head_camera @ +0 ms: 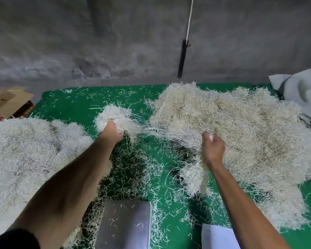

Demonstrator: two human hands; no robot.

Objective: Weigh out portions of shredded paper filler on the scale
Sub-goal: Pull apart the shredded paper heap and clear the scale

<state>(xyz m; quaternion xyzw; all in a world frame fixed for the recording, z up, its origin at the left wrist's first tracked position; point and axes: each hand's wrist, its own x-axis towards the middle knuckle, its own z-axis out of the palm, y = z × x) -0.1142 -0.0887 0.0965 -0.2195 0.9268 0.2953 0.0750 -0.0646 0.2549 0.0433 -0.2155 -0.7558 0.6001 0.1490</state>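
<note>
A large heap of white shredded paper (237, 126) covers the right of the green surface (75, 101). My left hand (112, 133) is shut on a raised clump of shredded paper (113, 116) in the middle. My right hand (213, 147) grips more strands at the heap's left edge, and blurred strands stretch between the two hands. The steel scale platform (124, 225) lies near the front edge, below my hands, with only a few stray shreds on it. A second pile of shredded paper (23, 151) lies at the left.
Loose shreds litter the green surface between the piles. A white sheet (217, 237) lies right of the scale. Cardboard (7, 100) sits at far left, a grey sack (302, 92) at far right. A concrete wall with a hanging black rod (182, 59) stands behind.
</note>
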